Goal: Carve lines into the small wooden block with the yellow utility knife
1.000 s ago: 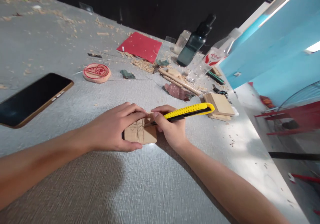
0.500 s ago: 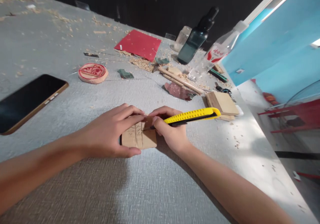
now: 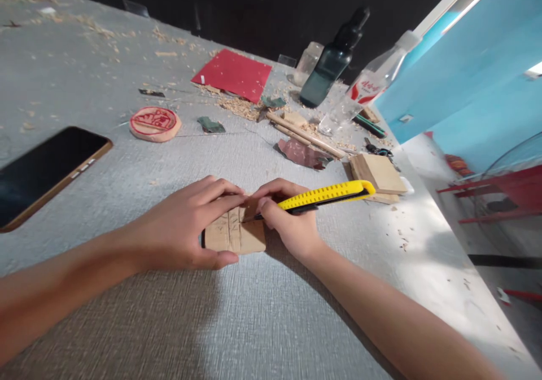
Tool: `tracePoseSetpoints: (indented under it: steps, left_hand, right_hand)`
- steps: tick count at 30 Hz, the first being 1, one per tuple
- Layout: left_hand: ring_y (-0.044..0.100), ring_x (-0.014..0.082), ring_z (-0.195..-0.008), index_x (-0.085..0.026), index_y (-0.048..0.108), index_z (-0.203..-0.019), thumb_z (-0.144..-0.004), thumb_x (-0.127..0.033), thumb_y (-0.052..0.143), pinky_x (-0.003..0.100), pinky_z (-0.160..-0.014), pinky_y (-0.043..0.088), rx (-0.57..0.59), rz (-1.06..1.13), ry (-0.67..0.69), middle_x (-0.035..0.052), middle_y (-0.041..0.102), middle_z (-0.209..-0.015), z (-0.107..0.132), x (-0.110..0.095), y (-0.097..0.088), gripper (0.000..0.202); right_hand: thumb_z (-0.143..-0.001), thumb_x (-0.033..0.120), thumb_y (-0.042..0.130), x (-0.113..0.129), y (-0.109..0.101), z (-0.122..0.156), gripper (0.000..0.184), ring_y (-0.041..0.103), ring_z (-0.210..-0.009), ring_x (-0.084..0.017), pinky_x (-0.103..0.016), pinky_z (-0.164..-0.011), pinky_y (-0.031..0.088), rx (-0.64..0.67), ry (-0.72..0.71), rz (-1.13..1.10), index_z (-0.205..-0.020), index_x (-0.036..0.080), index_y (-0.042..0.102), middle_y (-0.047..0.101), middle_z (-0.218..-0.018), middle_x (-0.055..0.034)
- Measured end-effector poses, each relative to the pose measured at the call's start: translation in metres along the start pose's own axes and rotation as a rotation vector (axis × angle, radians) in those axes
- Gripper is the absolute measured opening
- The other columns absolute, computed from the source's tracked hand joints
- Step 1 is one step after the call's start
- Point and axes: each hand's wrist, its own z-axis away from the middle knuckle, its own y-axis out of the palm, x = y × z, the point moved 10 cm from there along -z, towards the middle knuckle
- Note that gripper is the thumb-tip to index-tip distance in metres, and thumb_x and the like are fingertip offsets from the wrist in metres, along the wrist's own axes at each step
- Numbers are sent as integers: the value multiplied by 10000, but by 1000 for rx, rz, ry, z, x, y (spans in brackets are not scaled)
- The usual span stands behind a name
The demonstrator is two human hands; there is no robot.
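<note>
A small wooden block (image 3: 249, 239) with lines and marks on its top face lies flat on the table. My left hand (image 3: 199, 222) grips the block from the left, its fingers across the far edge and the thumb along the near edge. Between the thumb and fingers of my right hand (image 3: 288, 216) is a yellow utility knife (image 3: 330, 195), handle slanting up to the right. Its tip rests at the block's upper face near the middle; the blade is mostly hidden by my fingers. My right fingertips are at the block's far right corner.
On the left lie a phone (image 3: 51, 171) and a round wooden piece with a red design (image 3: 154, 123). Red paper (image 3: 235, 75), wood shavings, sticks (image 3: 307, 134) and torn sandpaper (image 3: 301, 153) are farther back. A dark bottle (image 3: 328, 66), a clear bottle (image 3: 368, 89) and wooden blocks (image 3: 376, 174) stand right.
The view has shifted very slightly. Both hands, the knife and the block keep almost the same positions, with no clear movement between them.
</note>
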Motion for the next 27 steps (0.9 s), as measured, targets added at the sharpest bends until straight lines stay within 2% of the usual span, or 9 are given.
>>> tracePoseSetpoints:
  steps: [2, 7, 12, 14, 18, 20, 25, 27]
  left_hand:
    - [592, 339, -1322, -305, 567, -1528, -864, -623, 798, 484, -1104, 521, -5, 2, 1, 84, 614, -1463, 0, 0, 0, 771]
    - [610, 331, -1258, -291, 608, -1482, -860, -653, 783, 470, -1053, 543, 0, 7, 2, 84, 628, -1434, 1, 0, -1, 740]
    - [595, 337, -1306, -300, 575, -1525, -868, -624, 789, 480, -1095, 522, -4, -1, 0, 83, 618, -1453, 1, 1, -1, 763]
    - [592, 339, -1309, -301, 571, -1524, -872, -636, 783, 484, -1093, 520, -1, -7, 7, 84, 613, -1461, 1, 1, 0, 763]
    - [602, 333, -1269, -284, 595, -1486, -878, -669, 765, 489, -1071, 527, 9, -3, 15, 88, 618, -1443, 0, 0, 0, 739]
    - [609, 331, -1255, -284, 606, -1478, -876, -682, 766, 488, -1065, 530, 5, -3, 11, 87, 620, -1442, -1, 0, 0, 739]
    - [628, 340, -1214, -308, 623, -1496, -803, -898, 704, 503, -1056, 532, -14, 15, 12, 91, 646, -1408, -2, -1, -1, 914]
    - [629, 346, -1215, -310, 632, -1491, -805, -918, 678, 511, -1047, 529, -16, 14, 21, 96, 652, -1386, -2, -2, -1, 918]
  right_hand:
    - [-777, 149, 701, 0, 0, 0, 104, 677, -650, -141, -284, -646, 581, -2, 4, -4, -778, 233, 762, 720, -683, 31]
    - [-814, 236, 798, 4, 14, 0, 10, 700, -710, -148, -293, -693, 589, 142, -13, -3, -812, 227, 801, 781, -778, 0]
    - [-791, 154, 709, 3, 2, 0, 96, 663, -654, -136, -277, -642, 560, 19, -11, 36, -774, 226, 771, 735, -705, 22]
    - [-799, 154, 702, 2, 1, 0, 103, 666, -648, -138, -282, -642, 568, 17, -7, 24, -776, 230, 769, 721, -688, 30]
    - [-868, 264, 794, 3, 12, 2, 44, 700, -697, -144, -290, -673, 593, 127, -26, -2, -841, 232, 808, 771, -771, 2]
    - [-890, 323, 815, 1, 10, 2, 93, 697, -692, -145, -287, -654, 591, 101, -17, -17, -856, 237, 806, 764, -768, 0]
    - [-858, 468, 878, 2, 1, 6, 246, 660, -635, -144, -276, -567, 553, -11, -5, -35, -833, 244, 781, 716, -703, 10]
    - [-859, 501, 880, 7, -1, 9, 281, 664, -639, -151, -279, -560, 543, -26, -27, -8, -800, 246, 778, 715, -691, 6]
